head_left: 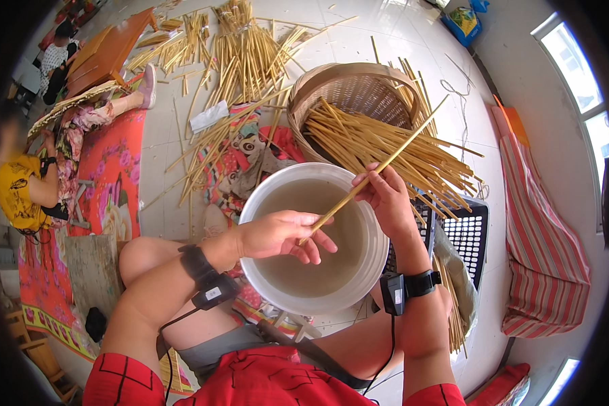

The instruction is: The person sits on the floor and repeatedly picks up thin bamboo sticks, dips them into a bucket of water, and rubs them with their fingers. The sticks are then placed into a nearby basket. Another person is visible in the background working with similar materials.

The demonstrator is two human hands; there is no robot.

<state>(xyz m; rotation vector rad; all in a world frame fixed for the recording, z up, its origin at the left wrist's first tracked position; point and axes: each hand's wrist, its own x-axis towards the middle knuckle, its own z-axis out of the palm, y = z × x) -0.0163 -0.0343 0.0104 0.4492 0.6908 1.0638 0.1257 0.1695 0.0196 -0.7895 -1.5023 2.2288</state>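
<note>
A single straw-coloured stalk (352,195) slants across the mouth of a white plastic bucket (380,243). My right hand (385,195) pinches it near the middle, thumb on top. At its lower end the stalk lies between the thumb and fingers of my left hand (289,236), over the bucket. Cloudy water (304,281) fills much of the bucket, below both hands. Beyond my right hand, a bundle of similar stalks (385,137) leans out of a woven basket (304,96) with an arched handle. Both wrists carry black strapped devices.
A black plastic crate (469,238) stands right of the bucket. Patterned cloths (243,157) and loose stalks (198,167) lie to the left; stalk bundles (243,56) spread farther back. A seated person in a yellow top (20,188) holds a woven piece at left. Striped fabric (543,243) lies along the right wall.
</note>
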